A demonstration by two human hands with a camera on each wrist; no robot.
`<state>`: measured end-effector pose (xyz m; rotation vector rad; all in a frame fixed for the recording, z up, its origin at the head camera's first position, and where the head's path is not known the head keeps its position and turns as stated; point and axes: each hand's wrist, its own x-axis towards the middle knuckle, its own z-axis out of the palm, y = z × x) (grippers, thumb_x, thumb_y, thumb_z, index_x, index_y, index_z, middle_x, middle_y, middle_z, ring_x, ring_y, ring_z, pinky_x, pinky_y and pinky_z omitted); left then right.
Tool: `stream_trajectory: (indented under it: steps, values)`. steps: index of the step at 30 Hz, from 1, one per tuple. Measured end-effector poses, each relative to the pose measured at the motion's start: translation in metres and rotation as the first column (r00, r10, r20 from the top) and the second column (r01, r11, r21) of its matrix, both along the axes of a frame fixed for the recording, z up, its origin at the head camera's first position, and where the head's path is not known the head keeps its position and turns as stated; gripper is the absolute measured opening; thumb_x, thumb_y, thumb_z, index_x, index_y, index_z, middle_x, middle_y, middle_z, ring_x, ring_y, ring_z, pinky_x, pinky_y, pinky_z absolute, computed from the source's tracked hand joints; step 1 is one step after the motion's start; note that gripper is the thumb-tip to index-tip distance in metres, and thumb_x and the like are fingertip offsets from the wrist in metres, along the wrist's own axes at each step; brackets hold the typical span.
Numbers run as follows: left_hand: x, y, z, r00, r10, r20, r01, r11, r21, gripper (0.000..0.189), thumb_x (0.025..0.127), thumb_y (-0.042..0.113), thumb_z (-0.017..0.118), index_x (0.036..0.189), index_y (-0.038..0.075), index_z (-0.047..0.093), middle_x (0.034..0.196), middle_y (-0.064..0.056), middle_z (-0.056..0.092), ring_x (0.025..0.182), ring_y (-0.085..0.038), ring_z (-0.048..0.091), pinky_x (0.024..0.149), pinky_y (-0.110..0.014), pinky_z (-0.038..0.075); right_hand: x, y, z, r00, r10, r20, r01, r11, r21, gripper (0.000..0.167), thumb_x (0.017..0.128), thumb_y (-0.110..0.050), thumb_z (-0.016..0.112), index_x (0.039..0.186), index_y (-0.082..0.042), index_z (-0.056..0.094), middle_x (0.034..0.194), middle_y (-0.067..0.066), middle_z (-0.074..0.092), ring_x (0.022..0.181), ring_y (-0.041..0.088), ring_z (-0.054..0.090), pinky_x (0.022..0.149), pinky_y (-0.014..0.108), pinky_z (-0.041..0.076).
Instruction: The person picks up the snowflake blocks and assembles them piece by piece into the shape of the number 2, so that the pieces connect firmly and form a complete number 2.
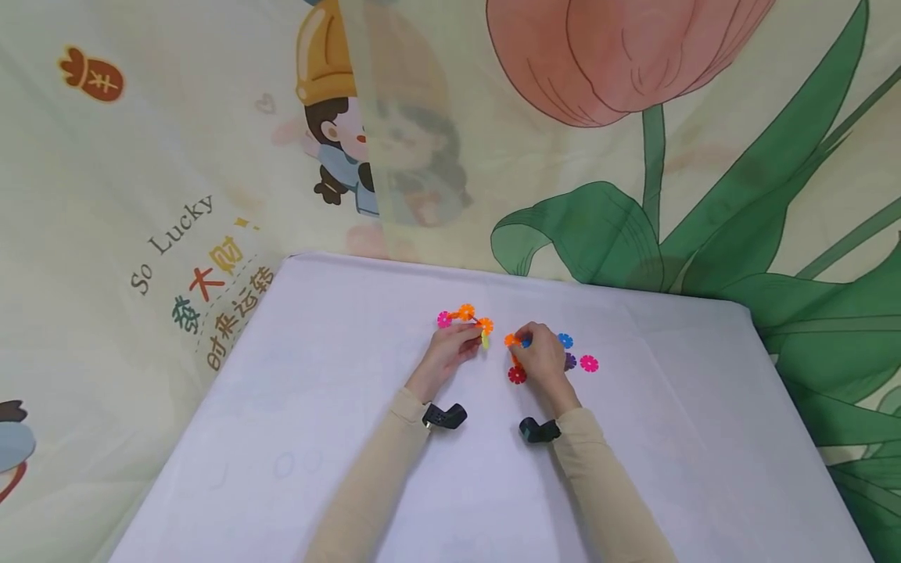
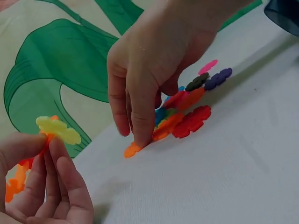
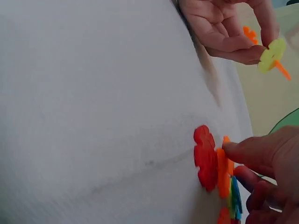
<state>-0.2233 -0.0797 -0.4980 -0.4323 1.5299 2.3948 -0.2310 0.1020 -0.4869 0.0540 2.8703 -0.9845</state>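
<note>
In the head view, my left hand (image 1: 449, 353) holds a short chain of joined flower-shaped plastic discs, orange and pink, out over the white table. Its thumb and fingertips pinch an orange disc right by a yellow flower disc (image 2: 58, 129), which stands slotted at an angle to it. To the right, my right hand (image 1: 542, 358) reaches down at a small pile of loose discs. Its thumb and finger pinch an orange flower disc (image 2: 132, 150) at the near edge of the pile. A red flower disc (image 3: 205, 158) lies just beside those fingers. The right hand partly hides the pile.
Beyond the right hand lie a blue disc (image 1: 566, 341), a purple disc (image 1: 571, 361) and a pink disc (image 1: 590, 363). A dark disc (image 2: 197, 81) shows among them. The white-covered table (image 1: 281, 438) meets a printed curtain (image 1: 422, 156) at its back edge.
</note>
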Motion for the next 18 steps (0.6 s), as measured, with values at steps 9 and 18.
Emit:
stream_trajectory:
  steps: [9, 18]
  values:
    - [0.0, 0.005, 0.0, 0.999, 0.038, -0.014, -0.036, 0.995, 0.094, 0.008, 0.095, 0.0, 0.061, 0.1, -0.002, 0.066, 0.082, -0.003, 0.064, 0.074, -0.013, 0.059, 0.07, -0.021, 0.051, -0.001, 0.006, 0.007, 0.998, 0.048, 0.027, -0.048, 0.999, -0.015, 0.027, 0.086, -0.019, 0.075, 0.104, -0.001, 0.065, 0.099, 0.014, 0.058, 0.087, 0.027, 0.053, 0.072, 0.036, 0.048]
    - [-0.002, 0.011, -0.002, 0.991, 0.134, 0.005, -0.134, 0.987, 0.094, 0.004, 0.093, 0.0, 0.062, 0.091, 0.002, 0.066, 0.08, -0.004, 0.065, 0.073, -0.013, 0.061, 0.069, -0.021, 0.051, 0.022, -0.013, 0.007, 0.987, -0.046, 0.152, 0.131, 0.781, -0.611, 0.02, 0.088, -0.008, 0.074, 0.104, 0.002, 0.066, 0.088, 0.013, 0.068, 0.071, 0.022, 0.07, 0.065, 0.025, 0.057]
